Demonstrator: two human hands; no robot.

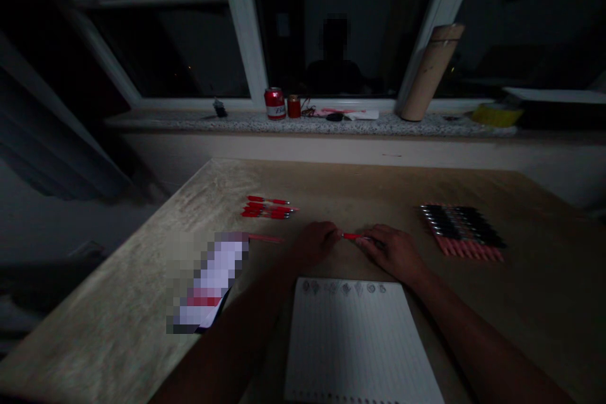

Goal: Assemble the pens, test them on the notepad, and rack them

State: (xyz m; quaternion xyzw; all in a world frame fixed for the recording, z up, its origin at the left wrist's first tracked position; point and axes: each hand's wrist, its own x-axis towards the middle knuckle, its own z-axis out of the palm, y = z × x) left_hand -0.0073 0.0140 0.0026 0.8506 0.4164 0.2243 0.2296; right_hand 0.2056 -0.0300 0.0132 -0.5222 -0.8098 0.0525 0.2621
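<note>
A red pen [351,236] lies crosswise between my two hands, above the notepad's top edge. My left hand [318,243] is closed with its fingertips at the pen's left end. The fingers of my right hand [392,249] close on its right end, and something dark shows under them. Just below, a lined spiral notepad [355,341] has a row of small dark scribbles along its top. Several red pens [267,208] lie together to the left. On the right, several black pens [461,224] lie in a row beside several red ones [466,249].
A phone [215,281] with a blurred lit screen lies left of my left forearm. On the windowsill [237,121] stand a red can [275,104], a small red jar [294,106], a tall tan cylinder [430,72] and a yellow object [497,115].
</note>
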